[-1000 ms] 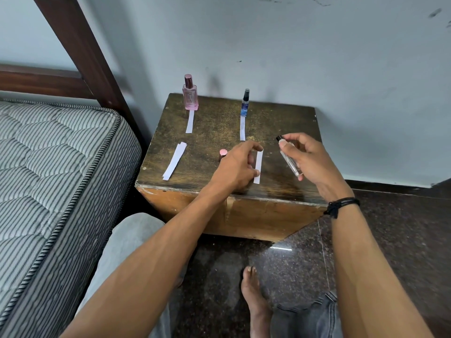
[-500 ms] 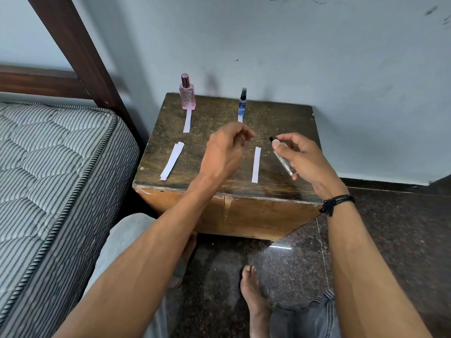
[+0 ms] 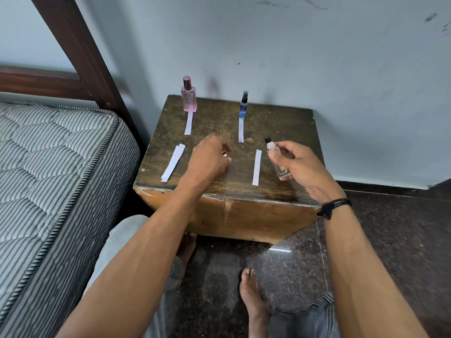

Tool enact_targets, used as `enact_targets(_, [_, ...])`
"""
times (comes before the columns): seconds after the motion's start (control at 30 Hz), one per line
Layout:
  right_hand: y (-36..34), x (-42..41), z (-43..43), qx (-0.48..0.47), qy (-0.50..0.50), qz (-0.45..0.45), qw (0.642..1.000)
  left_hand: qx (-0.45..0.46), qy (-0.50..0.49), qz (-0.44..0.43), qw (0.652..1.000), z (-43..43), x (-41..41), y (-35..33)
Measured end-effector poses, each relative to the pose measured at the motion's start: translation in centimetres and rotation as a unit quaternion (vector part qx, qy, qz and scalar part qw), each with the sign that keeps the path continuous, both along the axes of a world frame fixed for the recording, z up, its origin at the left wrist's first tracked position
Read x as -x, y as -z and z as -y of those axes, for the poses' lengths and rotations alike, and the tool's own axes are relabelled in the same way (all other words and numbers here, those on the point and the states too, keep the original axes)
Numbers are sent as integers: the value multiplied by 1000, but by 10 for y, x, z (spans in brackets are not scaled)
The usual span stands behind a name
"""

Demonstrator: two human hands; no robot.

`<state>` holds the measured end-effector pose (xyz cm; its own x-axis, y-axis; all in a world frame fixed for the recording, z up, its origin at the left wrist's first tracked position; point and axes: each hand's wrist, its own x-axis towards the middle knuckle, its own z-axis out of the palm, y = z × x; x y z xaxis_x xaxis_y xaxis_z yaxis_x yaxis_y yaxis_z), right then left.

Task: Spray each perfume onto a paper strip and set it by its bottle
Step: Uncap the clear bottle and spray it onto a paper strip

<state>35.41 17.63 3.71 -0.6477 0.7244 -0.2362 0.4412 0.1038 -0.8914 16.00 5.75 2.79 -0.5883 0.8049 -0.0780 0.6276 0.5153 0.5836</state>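
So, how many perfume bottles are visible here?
3. The pink bottle stands at the table's back left, the blue bottle at the back middle, and the right hand holds the clear bottle over the right side. The left hand, pinching a small pink cap, may hide something.

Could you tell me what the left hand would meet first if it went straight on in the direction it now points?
Probably the paper strip lying before the blue bottle. The left hand, pinching a pink cap, points toward it, though its height above the table is unclear.
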Motion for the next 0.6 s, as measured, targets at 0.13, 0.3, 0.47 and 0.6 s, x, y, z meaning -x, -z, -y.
enact_targets(0.13, [1, -3, -3, 18, -9, -14, 1000, -53, -24, 15, 998, 1, -4, -5])
enact_targets(0.3, [1, -5, -4, 7, -30, -3, 1000, -243, -7, 196, 950, -4, -13, -14])
enact_targets(0.47, [4, -2, -4, -6, -57, 14, 998, -300, 26, 292, 908, -9, -26, -8])
enact_targets(0.6, [4, -1, -2, -11, -66, 21, 998, -306, 30, 314, 898, -10, -29, -7])
